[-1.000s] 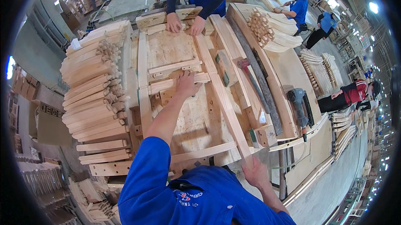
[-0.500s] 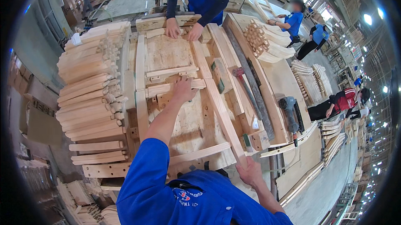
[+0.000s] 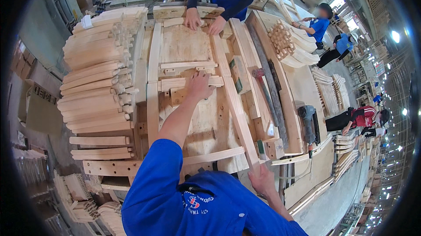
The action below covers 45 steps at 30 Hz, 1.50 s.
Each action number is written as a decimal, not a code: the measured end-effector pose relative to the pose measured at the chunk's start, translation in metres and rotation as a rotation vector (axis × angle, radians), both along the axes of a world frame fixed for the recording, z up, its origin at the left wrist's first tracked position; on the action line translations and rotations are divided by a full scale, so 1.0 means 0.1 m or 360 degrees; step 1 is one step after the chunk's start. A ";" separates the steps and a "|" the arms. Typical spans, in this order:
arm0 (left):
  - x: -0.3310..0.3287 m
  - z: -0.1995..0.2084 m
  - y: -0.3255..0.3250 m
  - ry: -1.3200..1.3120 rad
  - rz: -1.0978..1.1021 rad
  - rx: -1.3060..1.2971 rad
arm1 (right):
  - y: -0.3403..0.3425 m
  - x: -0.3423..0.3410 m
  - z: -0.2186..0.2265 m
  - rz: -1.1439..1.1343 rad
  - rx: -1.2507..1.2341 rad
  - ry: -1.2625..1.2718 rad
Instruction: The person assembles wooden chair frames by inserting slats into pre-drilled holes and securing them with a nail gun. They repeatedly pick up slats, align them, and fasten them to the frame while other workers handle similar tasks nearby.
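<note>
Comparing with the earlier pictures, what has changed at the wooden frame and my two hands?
Nothing visibly moved there; only the camera's view shifted. Your bare left hand still rests on the pale wooden crosspiece; your bare right hand still holds the long pale wooden rail at its near end.

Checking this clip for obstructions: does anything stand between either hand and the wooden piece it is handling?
Nothing visible does. The left hand lies directly on the middle crosspiece, and the right hand holds the long rail's near end. The red-headed mallet lies right of the rail, out of the way.
</note>
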<state>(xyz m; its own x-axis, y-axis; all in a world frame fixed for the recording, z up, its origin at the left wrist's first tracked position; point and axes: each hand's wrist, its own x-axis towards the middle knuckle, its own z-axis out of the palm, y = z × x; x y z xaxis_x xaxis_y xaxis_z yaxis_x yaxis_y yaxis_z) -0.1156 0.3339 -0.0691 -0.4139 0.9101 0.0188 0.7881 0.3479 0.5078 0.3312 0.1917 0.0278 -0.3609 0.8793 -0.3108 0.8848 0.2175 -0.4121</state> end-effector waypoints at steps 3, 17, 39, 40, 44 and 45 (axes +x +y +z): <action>0.01 -0.02 0.00 0.0035 0.0031 0.0109 | -0.01 -0.03 0.03 -0.0034 0.0004 0.0061; 0.01 0.03 0.01 -0.0015 0.0021 -0.0022 | -0.02 -0.01 0.04 -0.0144 -0.0013 -0.0017; -0.42 -0.19 0.28 0.0071 0.0034 0.0148 | 0.05 -0.10 0.16 -0.0046 -0.0081 -0.0157; -0.52 -0.19 0.31 0.0137 0.0117 0.0170 | 0.06 -0.11 0.17 -0.0061 -0.0110 -0.0154; -0.74 -0.10 0.30 0.0333 0.0205 0.0156 | -0.02 0.06 0.05 -0.0014 -0.0079 -0.0136; -0.65 -0.11 0.26 0.0338 0.0092 0.0231 | -0.01 0.05 0.04 -0.0026 -0.0097 -0.0178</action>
<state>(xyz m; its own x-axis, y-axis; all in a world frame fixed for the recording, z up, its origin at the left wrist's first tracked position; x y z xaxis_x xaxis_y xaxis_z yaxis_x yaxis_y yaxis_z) -0.1807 0.3600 -0.0801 -0.4379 0.8665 0.2395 0.8633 0.3309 0.3812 0.3361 0.1908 0.0316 -0.3072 0.8630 -0.4012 0.9290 0.1806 -0.3229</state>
